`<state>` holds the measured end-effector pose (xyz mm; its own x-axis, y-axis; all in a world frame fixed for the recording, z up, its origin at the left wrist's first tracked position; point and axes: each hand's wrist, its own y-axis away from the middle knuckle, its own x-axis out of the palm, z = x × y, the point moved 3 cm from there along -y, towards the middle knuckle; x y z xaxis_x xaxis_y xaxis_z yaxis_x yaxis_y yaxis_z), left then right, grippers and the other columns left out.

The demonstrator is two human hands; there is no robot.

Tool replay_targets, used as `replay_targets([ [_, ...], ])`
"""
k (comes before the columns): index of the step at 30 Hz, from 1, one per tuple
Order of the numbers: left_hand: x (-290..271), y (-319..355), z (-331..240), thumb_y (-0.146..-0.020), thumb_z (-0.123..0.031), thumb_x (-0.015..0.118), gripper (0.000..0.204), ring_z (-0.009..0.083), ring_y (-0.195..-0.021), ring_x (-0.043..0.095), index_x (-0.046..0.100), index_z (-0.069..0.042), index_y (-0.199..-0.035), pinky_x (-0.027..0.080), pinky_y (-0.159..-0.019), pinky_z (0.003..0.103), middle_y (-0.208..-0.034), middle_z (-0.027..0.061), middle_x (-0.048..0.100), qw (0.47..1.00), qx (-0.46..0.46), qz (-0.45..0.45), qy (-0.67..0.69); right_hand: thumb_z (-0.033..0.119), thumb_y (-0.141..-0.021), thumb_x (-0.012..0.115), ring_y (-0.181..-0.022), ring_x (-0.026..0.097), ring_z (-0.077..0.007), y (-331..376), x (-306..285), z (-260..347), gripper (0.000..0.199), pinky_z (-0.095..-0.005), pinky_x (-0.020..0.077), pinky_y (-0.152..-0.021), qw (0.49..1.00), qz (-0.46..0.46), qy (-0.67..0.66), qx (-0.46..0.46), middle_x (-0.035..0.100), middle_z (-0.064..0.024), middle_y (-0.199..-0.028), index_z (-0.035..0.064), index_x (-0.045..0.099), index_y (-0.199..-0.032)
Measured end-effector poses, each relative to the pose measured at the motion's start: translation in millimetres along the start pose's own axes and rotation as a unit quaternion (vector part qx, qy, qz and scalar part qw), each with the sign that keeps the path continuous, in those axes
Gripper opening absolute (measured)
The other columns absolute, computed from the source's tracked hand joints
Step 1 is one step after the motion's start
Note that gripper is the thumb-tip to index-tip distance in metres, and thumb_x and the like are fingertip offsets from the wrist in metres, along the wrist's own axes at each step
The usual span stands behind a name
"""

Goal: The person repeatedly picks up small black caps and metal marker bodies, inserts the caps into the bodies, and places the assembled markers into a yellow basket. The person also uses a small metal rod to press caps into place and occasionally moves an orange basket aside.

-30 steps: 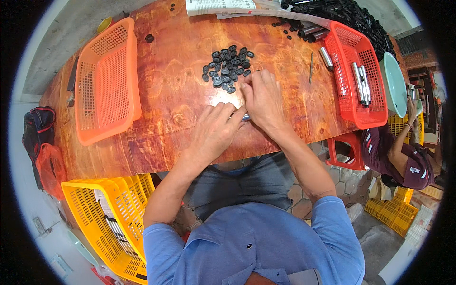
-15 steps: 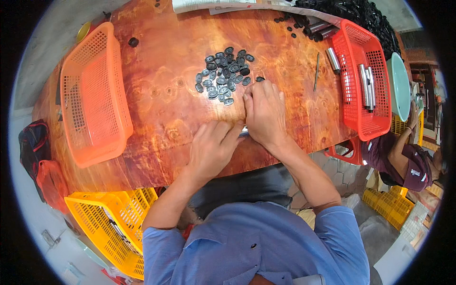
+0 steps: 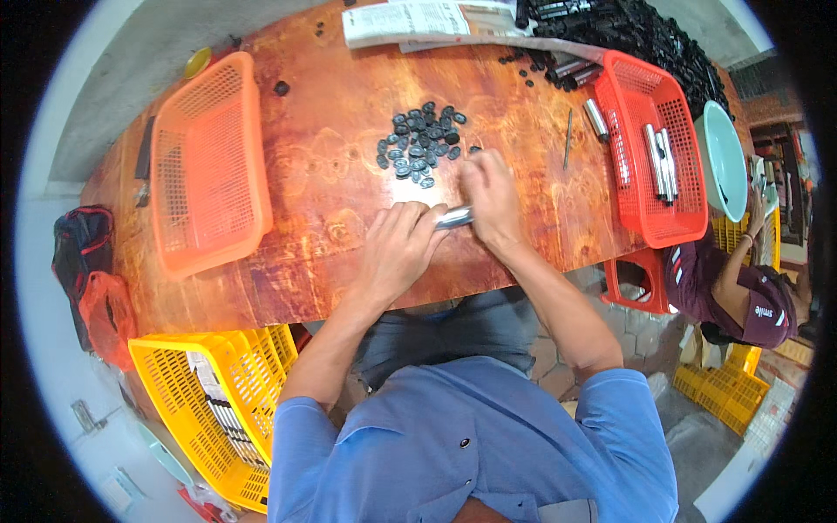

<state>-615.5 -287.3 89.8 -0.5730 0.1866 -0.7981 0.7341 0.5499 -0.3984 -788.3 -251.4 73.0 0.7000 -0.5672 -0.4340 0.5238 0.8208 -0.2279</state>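
My left hand [image 3: 399, 242] is closed around a short shiny metal tube [image 3: 454, 218], held level just above the near part of the table. At the tube's right end is my right hand [image 3: 493, 202], its fingers curled and blurred; what they hold is hidden. Beyond my hands lies a loose pile of small black oval plastic caps [image 3: 423, 139]. One separate black cap [image 3: 474, 149] sits just past my right fingers.
An orange basket [image 3: 261, 196] stands at left, a red basket [image 3: 623, 200] with metal tubes [image 3: 660, 166] at right. Beyond it are a green basin [image 3: 731, 166] and a heap of black parts [image 3: 654, 44]. A thin rod [image 3: 568, 139] lies nearby. A co-worker's arm [image 3: 737, 261] shows far right.
The tube, mostly hidden between my hands before, now shows more of its length. My right hand has shifted slightly and its fingers have blurred. The whole view has also shifted a little.
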Motion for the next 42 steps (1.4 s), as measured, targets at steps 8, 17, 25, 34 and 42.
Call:
replay_targets([
  [8,-2.9,38.4,-17.2,-0.103,-0.025,0.062,0.041,0.0101,-0.075,0.062,0.053,0.001,-0.134,0.052,-0.066,0.025,-0.102,0.0052,0.064,0.698,-0.278,0.002,0.66,0.029,-0.106,0.052,-0.078,0.052,-0.0225,3.3,-1.4,-19.6,0.036,-0.0352,0.0426,-0.074,0.991,-0.071,-0.106,0.03,0.053,-0.0115,-0.082,-0.0017,0.057,-0.088],
  [17,6.1,50.0,-39.9,-0.095,-0.021,0.074,0.04,0.013,-0.092,0.064,0.06,0.002,-0.125,0.054,-0.086,0.029,-0.106,0.0051,0.064,0.714,-0.175,-0.049,0.676,0.029,-0.105,0.053,-0.079,0.055,-0.0212,9.5,-2.3,-11.3,0.033,-0.0355,0.0454,-0.075,0.991,-0.049,-0.119,0.045,0.057,-0.0115,-0.084,-0.0017,0.06,-0.093],
  [25,3.9,44.9,-43.3,-0.093,-0.008,0.074,0.039,0.0134,-0.101,0.062,0.059,0.002,-0.127,0.054,-0.088,0.029,-0.111,0.0065,0.064,0.734,-0.168,-0.085,0.653,0.027,-0.104,0.055,-0.078,0.053,-0.0176,8.8,-6.8,-8.0,0.031,-0.0338,0.0441,-0.072,0.991,-0.044,-0.117,0.046,0.055,-0.0089,-0.082,-0.0016,0.059,-0.093],
  [34,-13.7,41.1,-33.8,-0.086,0.01,0.072,0.042,0.0158,-0.108,0.061,0.055,0.0,-0.124,0.054,-0.091,0.031,-0.12,0.0123,0.062,0.773,-0.176,-0.149,0.591,0.026,-0.105,0.053,-0.078,0.053,-0.016,8.1,-5.4,-9.6,0.03,-0.034,0.0453,-0.073,0.994,-0.039,-0.087,0.05,0.057,-0.009,-0.08,-0.0019,0.062,-0.099],
  [42,-64.9,109.1,15.0,-0.074,-0.009,0.089,0.038,0.0148,-0.088,0.064,0.062,-0.005,-0.1,0.052,-0.077,0.031,-0.091,0.0054,0.064,0.869,-0.287,-0.242,0.322,0.024,-0.105,0.054,-0.085,0.053,-0.0162,8.2,-1.0,-12.1,0.029,-0.0328,0.0448,-0.079,0.998,-0.02,-0.061,0.024,0.06,-0.006,-0.088,-0.0025,0.063,-0.098],
])
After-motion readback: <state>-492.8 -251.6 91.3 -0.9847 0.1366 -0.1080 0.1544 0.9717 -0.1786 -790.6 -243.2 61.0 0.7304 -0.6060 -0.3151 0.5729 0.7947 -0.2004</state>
